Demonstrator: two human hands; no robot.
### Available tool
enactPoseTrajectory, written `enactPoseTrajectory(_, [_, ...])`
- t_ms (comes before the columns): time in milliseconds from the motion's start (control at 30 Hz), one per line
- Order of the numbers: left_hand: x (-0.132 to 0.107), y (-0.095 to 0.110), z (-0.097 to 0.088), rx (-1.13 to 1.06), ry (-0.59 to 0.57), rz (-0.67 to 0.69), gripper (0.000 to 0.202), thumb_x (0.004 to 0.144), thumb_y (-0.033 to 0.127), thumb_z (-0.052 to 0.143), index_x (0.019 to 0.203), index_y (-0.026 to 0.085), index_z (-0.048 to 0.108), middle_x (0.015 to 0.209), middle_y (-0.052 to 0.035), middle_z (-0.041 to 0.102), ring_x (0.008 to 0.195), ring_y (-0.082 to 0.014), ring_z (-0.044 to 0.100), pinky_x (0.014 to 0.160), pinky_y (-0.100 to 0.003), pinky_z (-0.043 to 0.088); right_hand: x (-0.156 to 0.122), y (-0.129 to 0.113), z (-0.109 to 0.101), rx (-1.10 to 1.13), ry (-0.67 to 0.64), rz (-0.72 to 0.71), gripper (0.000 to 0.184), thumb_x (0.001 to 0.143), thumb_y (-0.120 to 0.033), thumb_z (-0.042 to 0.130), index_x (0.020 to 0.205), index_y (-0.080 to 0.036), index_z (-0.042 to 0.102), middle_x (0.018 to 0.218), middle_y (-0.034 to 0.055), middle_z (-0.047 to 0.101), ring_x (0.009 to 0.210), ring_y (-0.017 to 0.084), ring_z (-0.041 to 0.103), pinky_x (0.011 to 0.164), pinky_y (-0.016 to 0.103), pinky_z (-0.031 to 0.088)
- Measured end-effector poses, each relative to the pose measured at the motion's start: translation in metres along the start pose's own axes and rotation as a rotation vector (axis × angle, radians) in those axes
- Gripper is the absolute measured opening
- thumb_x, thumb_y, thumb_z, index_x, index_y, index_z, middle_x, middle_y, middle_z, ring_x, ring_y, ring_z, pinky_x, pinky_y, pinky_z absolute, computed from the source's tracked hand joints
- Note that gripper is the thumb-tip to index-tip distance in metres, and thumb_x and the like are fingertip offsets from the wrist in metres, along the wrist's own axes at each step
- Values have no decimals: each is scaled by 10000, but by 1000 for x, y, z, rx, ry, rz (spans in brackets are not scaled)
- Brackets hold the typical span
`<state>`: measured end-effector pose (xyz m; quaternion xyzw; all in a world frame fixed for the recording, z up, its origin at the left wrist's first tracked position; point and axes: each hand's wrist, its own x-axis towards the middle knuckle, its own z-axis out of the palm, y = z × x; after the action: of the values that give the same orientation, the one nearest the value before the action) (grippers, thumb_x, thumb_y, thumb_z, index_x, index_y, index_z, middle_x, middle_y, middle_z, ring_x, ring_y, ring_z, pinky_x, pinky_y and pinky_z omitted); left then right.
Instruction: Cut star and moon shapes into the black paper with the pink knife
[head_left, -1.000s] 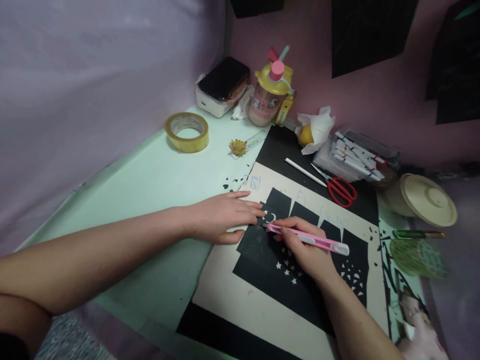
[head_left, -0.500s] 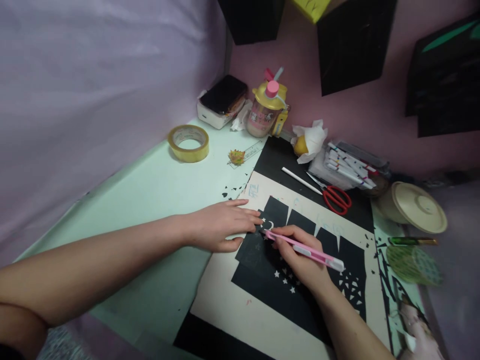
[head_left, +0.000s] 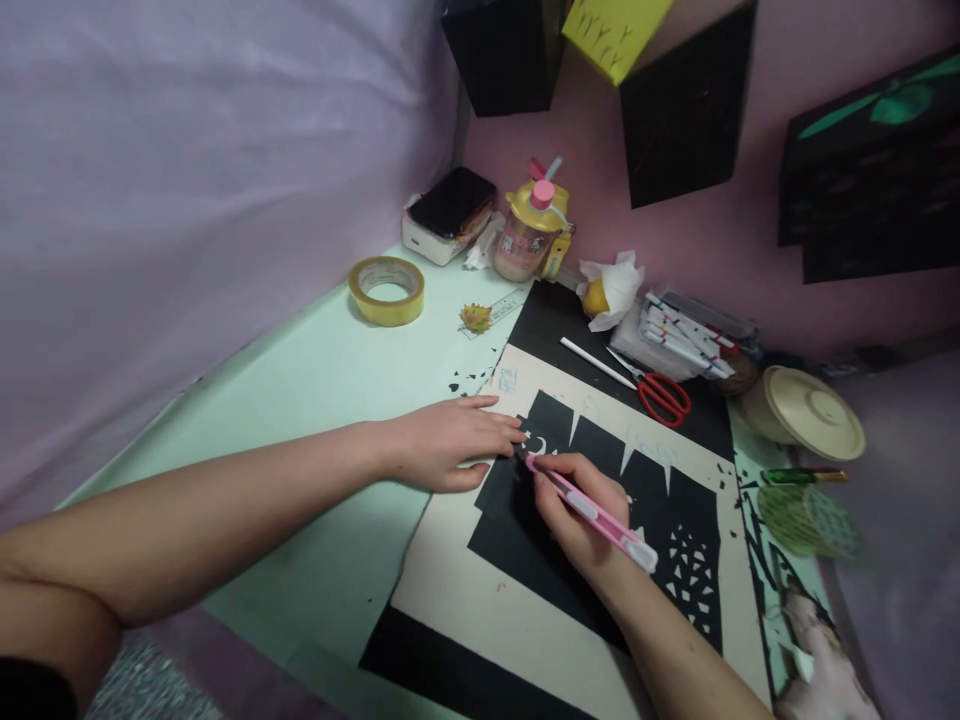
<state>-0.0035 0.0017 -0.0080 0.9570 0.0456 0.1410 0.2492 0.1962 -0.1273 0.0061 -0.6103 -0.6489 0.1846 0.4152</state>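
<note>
- The pale green tabletop [head_left: 315, 400] spreads out to my left, bordered by lilac fabric [head_left: 225, 200]; my left forearm reaches across it.
- The beige board [head_left: 450, 590] lies at an angle on a larger black sheet [head_left: 435, 650], which shows beyond its near and far edges.
- Crowding the far side are one clear tape roll [head_left: 390, 312], one phone [head_left: 454, 200], one yellow-lidded cup [head_left: 521, 245], one pair of red-handled scissors [head_left: 664, 400] and one slim white stick [head_left: 598, 363], plus several white markers [head_left: 686, 335], too overlapped to count.
- Black paper [head_left: 525, 540] lies on the board under both my hands, with three pale notches in its far edge.
- My left hand [head_left: 454, 440] is palm down, fingers slightly apart and holding nothing, fingertips on the paper's left edge.
- My right hand [head_left: 574, 525] is closed around one pink craft knife [head_left: 592, 512] like a pen. Its tip is just beside my left fingertips, near a crescent cut-out [head_left: 541, 447]; I cannot tell whether the blade pierces the paper.
</note>
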Motion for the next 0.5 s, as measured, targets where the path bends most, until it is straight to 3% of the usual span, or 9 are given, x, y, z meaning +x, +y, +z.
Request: enactPoseTrajectory(500, [0, -2, 2, -7, 4, -14, 311, 853, 151, 501, 1130, 187, 637, 1390, -82, 574, 1365, -224, 466, 1217, -475, 216, -2, 9, 3, 10, -23, 88, 76, 869, -232, 599, 838, -219, 667, 600, -18, 652, 432, 111, 562, 428, 225, 424])
